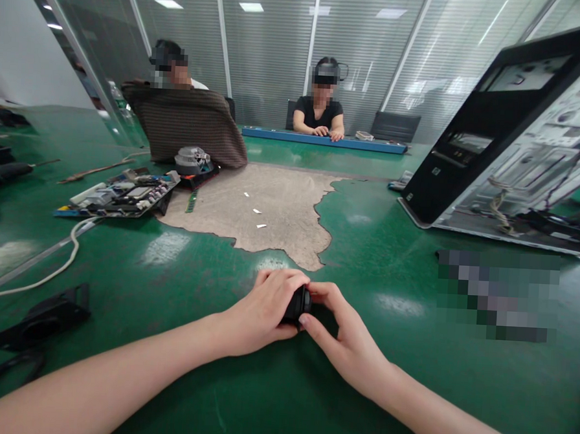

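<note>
Both my hands close around a small black object (297, 305), just above or on the green tabletop in front of me. Its right end looks like a ridged round rim; most of it is hidden by my fingers, so its exact kind does not show. My left hand (266, 309) wraps over it from the left, fingers curled across the top. My right hand (344, 336) pinches the rim from the right between thumb and forefinger.
A bare tan patch (271, 209) lies beyond my hands, with small white scraps. A circuit board (130, 196), a fan cooler (193, 160) and a cable (74, 251) lie left. An open computer case (448, 167) stands right. Two people (319, 112) sit across.
</note>
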`<state>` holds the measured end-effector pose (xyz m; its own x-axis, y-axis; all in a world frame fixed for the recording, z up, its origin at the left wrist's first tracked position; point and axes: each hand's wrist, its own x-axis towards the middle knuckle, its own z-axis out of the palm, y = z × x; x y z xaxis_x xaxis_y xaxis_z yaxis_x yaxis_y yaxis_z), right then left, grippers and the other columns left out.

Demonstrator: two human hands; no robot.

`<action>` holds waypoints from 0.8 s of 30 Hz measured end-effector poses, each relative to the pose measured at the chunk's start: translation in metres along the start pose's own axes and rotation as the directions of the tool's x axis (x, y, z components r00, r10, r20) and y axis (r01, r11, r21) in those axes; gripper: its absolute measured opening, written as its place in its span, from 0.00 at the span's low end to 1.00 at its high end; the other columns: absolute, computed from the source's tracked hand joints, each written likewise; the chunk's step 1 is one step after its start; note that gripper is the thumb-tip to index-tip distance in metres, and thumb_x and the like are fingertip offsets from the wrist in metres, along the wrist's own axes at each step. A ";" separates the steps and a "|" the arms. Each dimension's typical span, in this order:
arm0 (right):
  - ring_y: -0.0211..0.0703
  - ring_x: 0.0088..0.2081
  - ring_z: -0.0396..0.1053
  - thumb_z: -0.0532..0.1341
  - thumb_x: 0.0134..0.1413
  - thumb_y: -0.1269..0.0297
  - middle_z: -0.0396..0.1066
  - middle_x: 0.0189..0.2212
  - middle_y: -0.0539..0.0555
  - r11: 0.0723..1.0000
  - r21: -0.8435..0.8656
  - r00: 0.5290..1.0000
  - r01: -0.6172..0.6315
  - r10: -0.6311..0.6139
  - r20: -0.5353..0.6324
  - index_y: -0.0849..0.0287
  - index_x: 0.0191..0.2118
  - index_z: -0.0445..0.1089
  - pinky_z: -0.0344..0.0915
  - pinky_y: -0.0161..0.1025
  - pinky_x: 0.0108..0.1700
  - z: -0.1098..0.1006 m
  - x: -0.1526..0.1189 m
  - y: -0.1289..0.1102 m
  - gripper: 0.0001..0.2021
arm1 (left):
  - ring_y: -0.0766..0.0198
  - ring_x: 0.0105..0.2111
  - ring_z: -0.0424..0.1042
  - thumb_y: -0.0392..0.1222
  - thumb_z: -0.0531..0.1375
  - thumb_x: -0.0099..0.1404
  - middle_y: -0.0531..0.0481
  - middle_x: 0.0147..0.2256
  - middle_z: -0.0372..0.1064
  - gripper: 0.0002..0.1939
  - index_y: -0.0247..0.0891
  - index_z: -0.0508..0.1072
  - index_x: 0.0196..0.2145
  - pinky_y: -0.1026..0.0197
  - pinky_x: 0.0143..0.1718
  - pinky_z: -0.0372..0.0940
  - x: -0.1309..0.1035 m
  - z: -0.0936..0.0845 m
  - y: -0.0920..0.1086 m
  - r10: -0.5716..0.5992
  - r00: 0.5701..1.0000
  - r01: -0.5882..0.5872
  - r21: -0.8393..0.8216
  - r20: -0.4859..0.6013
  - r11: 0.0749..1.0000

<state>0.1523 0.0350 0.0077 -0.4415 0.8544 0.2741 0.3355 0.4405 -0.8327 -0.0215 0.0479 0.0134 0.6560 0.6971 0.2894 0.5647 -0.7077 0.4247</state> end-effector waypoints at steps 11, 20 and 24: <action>0.42 0.45 0.60 0.54 0.50 0.71 0.59 0.41 0.54 0.994 -0.062 0.992 0.092 -0.097 -0.076 0.55 0.40 0.57 0.59 0.43 0.48 0.000 -0.003 0.000 0.10 | 0.57 0.49 0.55 0.33 0.58 0.52 0.44 0.49 0.55 0.31 0.39 0.47 0.50 0.51 0.48 0.49 0.001 0.002 0.000 -0.002 1.000 0.003 0.005 -0.027 1.000; 0.41 0.45 0.60 0.54 0.51 0.71 0.60 0.42 0.54 0.996 -0.064 0.998 0.054 -0.056 -0.028 0.56 0.44 0.55 0.60 0.42 0.48 -0.001 -0.003 -0.002 0.14 | 0.57 0.49 0.54 0.32 0.57 0.52 0.43 0.48 0.55 0.31 0.39 0.46 0.50 0.51 0.48 0.48 0.001 0.003 -0.002 0.010 1.000 -0.010 0.008 -0.028 1.000; 0.43 0.46 0.60 0.55 0.51 0.70 0.60 0.42 0.55 0.990 -0.086 0.991 0.109 -0.115 -0.065 0.56 0.38 0.59 0.60 0.43 0.47 -0.001 -0.003 -0.001 0.08 | 0.57 0.49 0.54 0.33 0.57 0.52 0.43 0.49 0.54 0.31 0.39 0.46 0.51 0.51 0.48 0.48 0.000 0.002 0.000 0.004 1.000 -0.004 0.010 -0.026 1.000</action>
<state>0.1539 0.0319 0.0077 -0.4220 0.8140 0.3990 0.3557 0.5535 -0.7530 -0.0204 0.0480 0.0117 0.6448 0.6972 0.3135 0.5672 -0.7113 0.4152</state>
